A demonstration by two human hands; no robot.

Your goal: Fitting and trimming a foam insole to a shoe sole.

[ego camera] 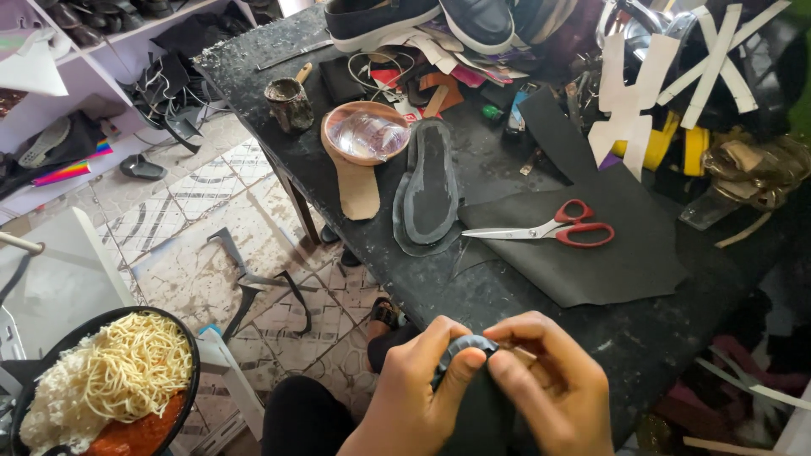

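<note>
At the bottom of the view my left hand point(418, 388) and my right hand point(549, 380) meet over a dark shoe piece point(483, 418), both gripping it with thumbs and fingertips pressed on its rounded grey edge. Farther up the black worktable point(507, 295) lies a dark insole point(428, 181) on a larger grey sole-shaped cutout. Red-handled scissors point(557, 228) rest shut on a sheet of black material point(608, 253) to the right of the insole.
A pink bowl point(365, 131) sits on a tan cardboard sole pattern, beside a dirty glue pot point(289, 103) with a brush. Shoes, scraps and white strips pile at the back. A black plate of noodles and rice point(110, 380) stands lower left over the tiled floor.
</note>
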